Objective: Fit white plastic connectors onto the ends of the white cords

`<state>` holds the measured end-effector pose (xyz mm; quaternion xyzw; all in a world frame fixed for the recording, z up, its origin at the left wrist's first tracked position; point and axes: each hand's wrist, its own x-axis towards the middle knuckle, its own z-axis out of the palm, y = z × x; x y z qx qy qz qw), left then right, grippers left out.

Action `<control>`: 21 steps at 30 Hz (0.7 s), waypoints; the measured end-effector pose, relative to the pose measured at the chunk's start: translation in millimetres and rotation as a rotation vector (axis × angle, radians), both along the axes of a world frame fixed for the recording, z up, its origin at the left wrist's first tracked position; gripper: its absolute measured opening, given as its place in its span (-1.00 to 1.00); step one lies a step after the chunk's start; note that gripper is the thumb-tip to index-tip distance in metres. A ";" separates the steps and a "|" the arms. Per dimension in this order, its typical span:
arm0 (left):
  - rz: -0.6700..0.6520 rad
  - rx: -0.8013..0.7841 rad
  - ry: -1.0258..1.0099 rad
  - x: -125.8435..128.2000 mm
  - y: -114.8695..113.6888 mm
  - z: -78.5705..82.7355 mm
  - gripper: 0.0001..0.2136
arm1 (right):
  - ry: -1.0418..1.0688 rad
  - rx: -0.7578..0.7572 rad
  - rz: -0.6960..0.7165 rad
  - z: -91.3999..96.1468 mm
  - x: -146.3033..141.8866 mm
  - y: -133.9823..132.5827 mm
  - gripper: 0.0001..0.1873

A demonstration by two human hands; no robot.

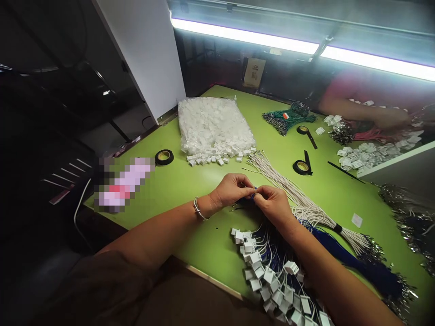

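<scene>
Left hand (231,190) and right hand (272,203) meeting fingertip to fingertip over the green table (190,181), both pinching a blue wire (249,195), finished white-plug leads (272,276) heaped just below, white wire bundle (299,194) alongside right

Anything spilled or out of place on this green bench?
Yes: loose white connectors lie scattered on the green table at the near edge of the clear bag, apparently spilled from it. Nothing looks damaged.
</scene>
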<state>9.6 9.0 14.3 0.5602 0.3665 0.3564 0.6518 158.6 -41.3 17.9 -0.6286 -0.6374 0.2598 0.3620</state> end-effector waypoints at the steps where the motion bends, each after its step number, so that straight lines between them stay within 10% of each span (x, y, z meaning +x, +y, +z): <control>1: -0.008 -0.007 0.002 -0.3 0.4 -0.3 -0.83 | -0.012 -0.020 0.016 2.4 1.3 0.5 -0.82; 8: -0.153 -0.055 0.099 -7.6 5.0 4.0 -0.88 | -0.159 -0.236 0.106 32.4 31.3 50.0 -0.81; 15: -0.189 -0.053 0.117 -8.5 5.6 3.7 -0.90 | -0.705 -0.064 0.122 0.1 3.5 97.0 -0.76; 21: -0.205 -0.028 0.114 -8.1 5.5 2.5 -0.90 | -0.596 -0.025 0.116 -2.7 6.6 92.7 -0.85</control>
